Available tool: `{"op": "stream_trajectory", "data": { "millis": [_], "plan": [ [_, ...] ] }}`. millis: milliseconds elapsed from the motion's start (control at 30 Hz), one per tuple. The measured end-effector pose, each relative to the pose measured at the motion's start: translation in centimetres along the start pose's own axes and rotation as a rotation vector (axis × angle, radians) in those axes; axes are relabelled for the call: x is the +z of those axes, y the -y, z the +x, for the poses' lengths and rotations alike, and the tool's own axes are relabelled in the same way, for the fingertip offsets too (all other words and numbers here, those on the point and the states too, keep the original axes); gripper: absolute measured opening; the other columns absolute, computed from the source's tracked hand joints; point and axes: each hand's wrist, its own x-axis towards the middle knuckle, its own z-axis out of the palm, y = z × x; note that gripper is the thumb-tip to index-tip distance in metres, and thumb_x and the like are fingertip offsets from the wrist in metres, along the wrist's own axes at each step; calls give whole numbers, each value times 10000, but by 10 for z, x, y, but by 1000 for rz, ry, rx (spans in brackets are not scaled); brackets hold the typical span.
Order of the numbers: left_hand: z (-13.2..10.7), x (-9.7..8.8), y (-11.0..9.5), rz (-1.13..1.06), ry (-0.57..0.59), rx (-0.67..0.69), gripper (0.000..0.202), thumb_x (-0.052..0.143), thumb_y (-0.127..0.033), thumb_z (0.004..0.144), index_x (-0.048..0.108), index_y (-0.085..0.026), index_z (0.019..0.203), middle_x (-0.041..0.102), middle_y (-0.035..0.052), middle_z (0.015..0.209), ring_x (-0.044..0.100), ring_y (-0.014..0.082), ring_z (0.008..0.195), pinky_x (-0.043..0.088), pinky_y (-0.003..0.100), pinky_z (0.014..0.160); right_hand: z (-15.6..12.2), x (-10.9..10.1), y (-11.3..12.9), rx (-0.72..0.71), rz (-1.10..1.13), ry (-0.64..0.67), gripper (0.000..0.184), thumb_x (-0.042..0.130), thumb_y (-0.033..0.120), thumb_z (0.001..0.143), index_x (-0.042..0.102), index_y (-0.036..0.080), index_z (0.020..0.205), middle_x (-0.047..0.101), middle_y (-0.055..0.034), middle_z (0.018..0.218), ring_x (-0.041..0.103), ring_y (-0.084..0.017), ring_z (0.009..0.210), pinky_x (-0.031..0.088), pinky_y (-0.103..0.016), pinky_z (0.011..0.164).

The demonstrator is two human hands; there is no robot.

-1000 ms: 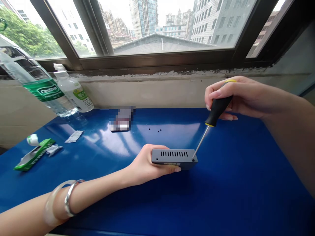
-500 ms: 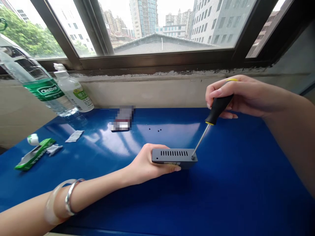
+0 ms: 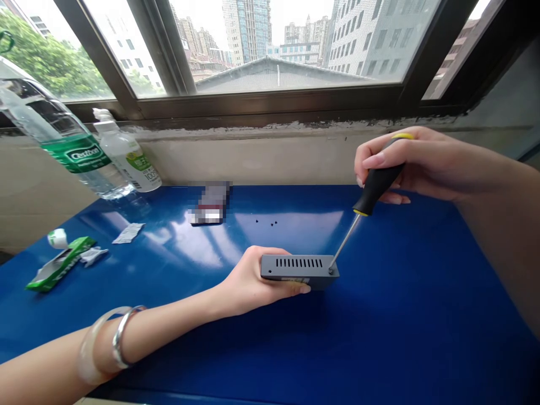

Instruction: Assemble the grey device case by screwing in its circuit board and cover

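My left hand (image 3: 248,281) is closed around a flat grey metal box (image 3: 297,271), its thumb along the near side. A row of vent slots and a small screw hole show on the box's upward side. My right hand (image 3: 405,163) grips a screwdriver (image 3: 377,185) with a black and yellow handle. The screwdriver slants down to the left, and its tip meets a small screw (image 3: 331,271) at the right end of the box. Behind the box, several tiny dark screws (image 3: 272,224) lie on the blue table (image 3: 379,343).
A large water bottle (image 3: 76,152) and a smaller bottle (image 3: 129,154) stand at the back left. A blurred-out phone-like object (image 3: 213,203) lies behind my left hand. A green wrapper (image 3: 61,264) and a white packet (image 3: 129,233) rest at left. The window wall (image 3: 270,152) borders the table's back.
My right hand and the screwdriver handle have shifted very slightly to the right. The tip stays at the screw, and the box is held in the same place.
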Motion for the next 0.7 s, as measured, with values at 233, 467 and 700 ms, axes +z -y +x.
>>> {"op": "stream_trajectory", "data": {
  "millis": [233, 467, 700],
  "plan": [
    [0, -1, 1, 11, 2, -3, 298, 775, -292, 681, 689, -107, 898, 711, 35, 779, 591, 107, 633, 442, 167, 550, -4, 1, 9, -35, -136, -6, 226, 479, 199, 832, 633, 149, 674, 552, -5, 589, 499, -47, 413, 398, -144, 368],
    [0, -1, 0, 36, -6, -3, 303, 773, -308, 678, 689, -108, 889, 701, 32, 755, 582, 108, 614, 433, 176, 537, -6, 3, 13, -49, -159, -34, 208, 489, 185, 813, 637, 151, 670, 550, 7, 578, 507, -41, 402, 399, -132, 355],
    [-1, 0, -1, 37, -6, -14, 314, 769, -314, 675, 688, -103, 892, 706, 39, 768, 596, 119, 625, 443, 185, 547, -7, 2, 13, -62, -152, -19, 221, 471, 171, 828, 641, 152, 689, 552, 5, 588, 513, -41, 415, 408, -130, 366]
  ]
}}
